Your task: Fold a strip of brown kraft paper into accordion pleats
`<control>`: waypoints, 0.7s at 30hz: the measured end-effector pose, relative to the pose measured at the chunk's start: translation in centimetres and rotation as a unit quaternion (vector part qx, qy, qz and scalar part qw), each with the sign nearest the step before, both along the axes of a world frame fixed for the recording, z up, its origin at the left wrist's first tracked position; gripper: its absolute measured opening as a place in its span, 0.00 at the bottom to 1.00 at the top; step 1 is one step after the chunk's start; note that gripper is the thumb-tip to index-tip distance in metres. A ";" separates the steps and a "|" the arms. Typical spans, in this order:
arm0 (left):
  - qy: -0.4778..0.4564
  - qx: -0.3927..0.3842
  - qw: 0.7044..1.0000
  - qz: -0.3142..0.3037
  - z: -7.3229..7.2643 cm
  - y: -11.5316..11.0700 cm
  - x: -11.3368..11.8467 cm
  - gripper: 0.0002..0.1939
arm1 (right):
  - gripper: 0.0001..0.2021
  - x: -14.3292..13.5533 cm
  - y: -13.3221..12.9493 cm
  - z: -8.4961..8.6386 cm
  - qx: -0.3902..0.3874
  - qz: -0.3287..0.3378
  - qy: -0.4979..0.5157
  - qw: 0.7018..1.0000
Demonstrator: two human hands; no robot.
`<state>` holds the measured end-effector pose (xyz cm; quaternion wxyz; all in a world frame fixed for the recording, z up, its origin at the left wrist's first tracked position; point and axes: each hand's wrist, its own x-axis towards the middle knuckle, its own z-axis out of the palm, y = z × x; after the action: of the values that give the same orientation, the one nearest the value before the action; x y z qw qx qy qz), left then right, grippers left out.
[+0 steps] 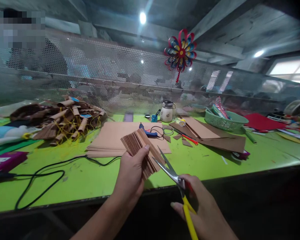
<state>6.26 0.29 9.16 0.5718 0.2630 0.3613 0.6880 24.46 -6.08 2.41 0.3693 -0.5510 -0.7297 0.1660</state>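
Note:
In the head view, my left hand grips a pleated stack of brown paper, thumb across its folds. My right hand holds a pair of scissors with yellow handles. The scissor blades are apart and point toward the stack's right edge, close to it; whether they touch it I cannot tell. Behind the folded paper, a pile of flat brown paper sheets lies on the green table. A blue glue gun rests on those sheets, partly hidden by the folded paper.
Rolled brown paper pieces with yellow string are heaped at left. A black cable loops across the table. Brown sheets and a green basket lie at right. A perforated metal screen stands behind, with a paper flower on it.

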 end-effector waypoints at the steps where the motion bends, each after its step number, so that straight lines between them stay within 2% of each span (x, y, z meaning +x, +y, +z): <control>1: -0.002 0.000 1.000 0.001 -0.1 -0.4 0.1 0.15 | 0.24 0.0 -0.3 -0.1 0.000 -0.005 -0.006 1.000; 6: 0.012 -0.012 1.000 -0.020 -0.7 -2.4 0.5 0.17 | 0.24 -0.2 -1.6 -0.8 -0.027 0.000 -0.002 1.000; 10: 0.015 -0.004 1.000 -0.013 -0.9 -3.5 0.5 0.18 | 0.23 -0.6 -2.4 -1.0 -0.037 0.017 0.012 0.999; 21: 0.009 -0.004 1.000 0.008 -1.7 -4.5 0.3 0.15 | 0.23 -0.8 -3.6 -1.0 -0.005 0.011 -0.007 1.000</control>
<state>6.60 -4.18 7.51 0.5638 0.2643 0.3713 0.6888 23.69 -9.66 1.39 0.3599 -0.5459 -0.7374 0.1695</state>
